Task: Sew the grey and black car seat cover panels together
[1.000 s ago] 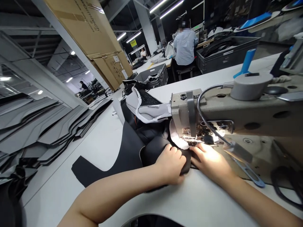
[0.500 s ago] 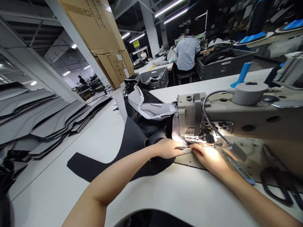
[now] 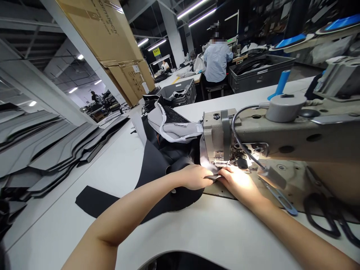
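A beige sewing machine [image 3: 281, 138] stands on the white table [image 3: 219, 232], its lamp lighting the needle area. Black fabric [image 3: 157, 165] with a grey and white piece [image 3: 174, 127] on top runs from the needle out to the left. My left hand [image 3: 194, 176] pinches the fabric edge just left of the presser foot. Meeting it at the same edge under the needle, my right hand [image 3: 239, 183] has its fingers closed on the fabric.
Stacks of grey cut panels [image 3: 50, 150] lie at the left. Black scissors [image 3: 329, 217] rest on the machine bed at the right. Grey crates [image 3: 180, 92] and cardboard boxes [image 3: 112, 41] stand behind. A person in a light blue shirt [image 3: 216, 62] sits at a far table.
My left hand has turned from a fist on the folded fabric to a pinch at its edge. Both hands have closed in under the needle.
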Action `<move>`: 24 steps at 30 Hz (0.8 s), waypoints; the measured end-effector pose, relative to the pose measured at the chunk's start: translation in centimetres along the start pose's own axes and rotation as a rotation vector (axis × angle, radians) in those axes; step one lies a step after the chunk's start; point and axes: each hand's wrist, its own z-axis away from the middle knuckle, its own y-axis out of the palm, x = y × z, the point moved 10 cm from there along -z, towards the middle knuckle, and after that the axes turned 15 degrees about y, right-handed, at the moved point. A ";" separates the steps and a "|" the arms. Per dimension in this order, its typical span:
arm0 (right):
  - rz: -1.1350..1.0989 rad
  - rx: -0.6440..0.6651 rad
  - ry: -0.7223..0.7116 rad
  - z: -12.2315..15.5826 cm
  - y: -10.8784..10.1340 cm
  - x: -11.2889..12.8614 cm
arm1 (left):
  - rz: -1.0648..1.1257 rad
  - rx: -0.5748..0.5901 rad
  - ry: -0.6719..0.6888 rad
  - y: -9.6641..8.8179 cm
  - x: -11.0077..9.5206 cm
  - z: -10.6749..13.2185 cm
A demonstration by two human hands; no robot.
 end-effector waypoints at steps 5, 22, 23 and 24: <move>0.147 -0.029 -0.289 0.3 -0.5 3.3 | -0.302 0.091 0.089 2.0 -2.9 -0.9; 0.404 -0.086 -0.163 4.8 1.7 5.4 | -0.508 -0.263 0.046 -0.1 0.5 -1.5; 0.390 -0.058 -0.139 4.7 1.7 5.1 | -0.518 -0.271 0.031 -0.1 0.7 -1.6; 0.377 -0.030 -0.120 4.6 1.7 5.0 | -0.524 -0.278 0.016 -0.1 0.9 -1.7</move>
